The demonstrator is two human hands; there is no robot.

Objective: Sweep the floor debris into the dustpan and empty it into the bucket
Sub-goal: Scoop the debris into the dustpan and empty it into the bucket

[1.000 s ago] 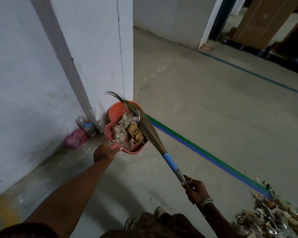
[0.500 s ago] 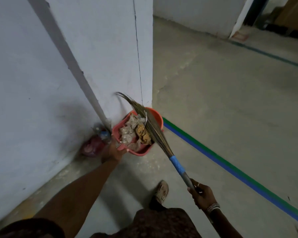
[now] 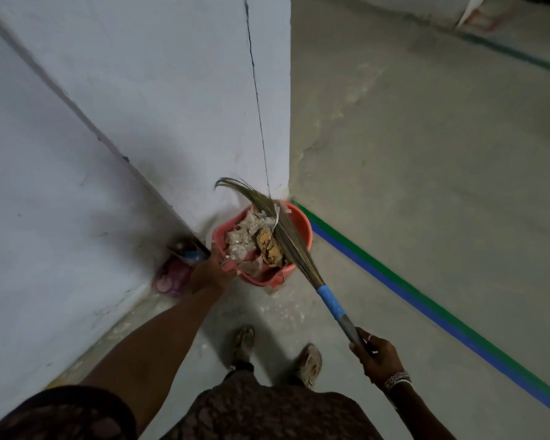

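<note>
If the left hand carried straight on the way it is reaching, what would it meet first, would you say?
Probably the orange-red plastic bucket below the debris-filled pink plastic dustpan that the left hand grips, then the white wall; depth is unclear.

You have two hands here: your left hand (image 3: pixel 211 274) and your right hand (image 3: pixel 376 357). You have one broom (image 3: pixel 294 246), one dustpan (image 3: pixel 261 276), and one bucket (image 3: pixel 302 223). There are two feet (image 3: pixel 243 342) and two floor stripes (image 3: pixel 426 309).
</note>
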